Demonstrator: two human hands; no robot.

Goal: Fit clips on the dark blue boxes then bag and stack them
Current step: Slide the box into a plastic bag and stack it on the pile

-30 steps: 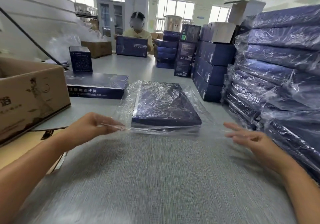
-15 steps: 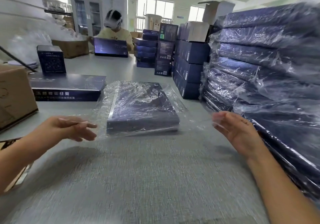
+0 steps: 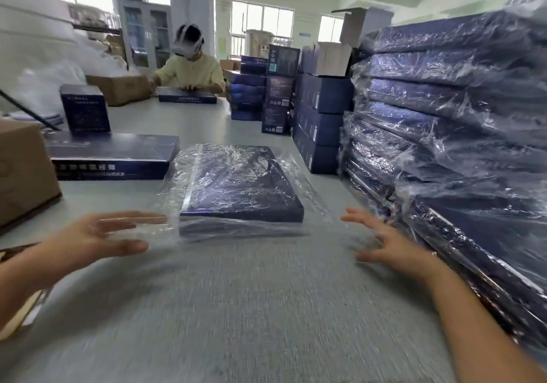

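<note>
The left hand [image 3: 97, 234] lies nearest, fingers straight and loosely spread, its fingertips reaching the loose near-left edge of the clear plastic bag [image 3: 299, 175]; blur hides whether they press the film. The right hand [image 3: 390, 243] hovers opposite, fingers splayed and holding nothing, just beside the bag's near-right edge. Between the two hands and a little beyond them, the dark blue box [image 3: 239, 187] lies flat on the grey table [image 3: 236, 308], inside the bag. Close to the right of the right hand rises a stack of bagged boxes [image 3: 461, 122]. Beyond the left hand sits an unbagged flat blue box [image 3: 112, 157], with a cardboard carton [image 3: 23, 172] to its left. Farther off, a seated person [image 3: 192, 72] handles another box.
</note>
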